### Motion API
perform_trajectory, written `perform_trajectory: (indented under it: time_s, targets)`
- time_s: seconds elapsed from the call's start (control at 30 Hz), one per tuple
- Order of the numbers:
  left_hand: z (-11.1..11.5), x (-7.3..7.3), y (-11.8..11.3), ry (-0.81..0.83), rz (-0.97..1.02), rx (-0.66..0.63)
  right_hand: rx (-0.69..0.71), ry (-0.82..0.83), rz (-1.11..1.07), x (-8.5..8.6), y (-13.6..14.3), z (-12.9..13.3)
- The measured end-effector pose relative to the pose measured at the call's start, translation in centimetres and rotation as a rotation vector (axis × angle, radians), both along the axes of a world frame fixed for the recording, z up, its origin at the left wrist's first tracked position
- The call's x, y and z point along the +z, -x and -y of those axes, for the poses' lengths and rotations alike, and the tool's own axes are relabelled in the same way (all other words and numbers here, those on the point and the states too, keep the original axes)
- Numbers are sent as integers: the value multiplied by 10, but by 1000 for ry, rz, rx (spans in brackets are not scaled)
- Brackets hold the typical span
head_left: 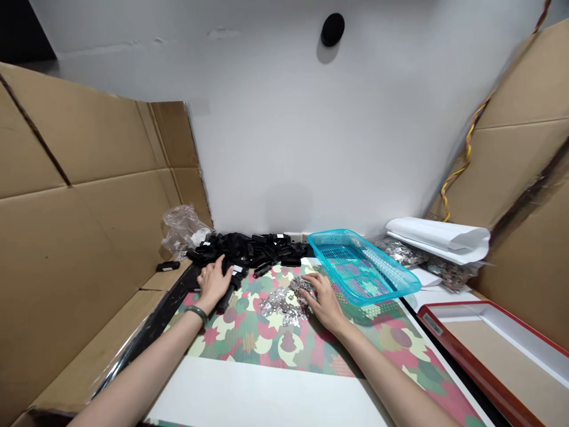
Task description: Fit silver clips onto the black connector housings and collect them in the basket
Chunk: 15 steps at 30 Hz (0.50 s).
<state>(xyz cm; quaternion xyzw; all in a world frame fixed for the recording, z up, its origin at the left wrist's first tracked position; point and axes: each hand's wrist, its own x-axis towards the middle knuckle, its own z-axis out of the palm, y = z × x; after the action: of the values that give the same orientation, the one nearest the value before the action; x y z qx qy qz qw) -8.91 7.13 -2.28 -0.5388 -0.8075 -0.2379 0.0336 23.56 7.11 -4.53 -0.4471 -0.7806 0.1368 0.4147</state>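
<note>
My left hand (214, 281), with a dark bracelet on its wrist, reaches to the front left of a heap of black plastic pieces (242, 248). Its fingers are spread and touch the edge of the heap; several black pieces with white labels lie beside the thumb. My right hand (328, 302) rests at the right side of a loose pile of small silver metal pieces (284, 305). Thumb and fingers there are curved but apart, touching the pile's edge. The shape of the single silver pieces is too small to make out.
A blue plastic basket (402, 286) stands right of the pile on the camouflage-patterned sheet (267, 339). Farther right are a rolled white sheet (438, 234), bags of metal pieces (448, 274) and a red-edged box (480, 379). Cardboard walls (106, 136) flank both sides; a clear plastic bag (180, 228) lies back left.
</note>
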Motion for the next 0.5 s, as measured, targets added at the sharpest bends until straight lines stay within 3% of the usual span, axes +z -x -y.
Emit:
perform_trajectory:
  time_s: [0.17,0.27,0.37,0.5]
  targets:
    - [-18,-2,-46,-120,43,-161,5,1,30,-3,0,-1]
    - [-30,-1,-56,-165,47,-168,11,-1,40,-3,-1,-2]
    - [-33,5,-44,-204,56,-176,12,-7,42,-4,-2,-2]
    - [-20,19,9,-239,50,-211,7,2,51,-3,-2,-2]
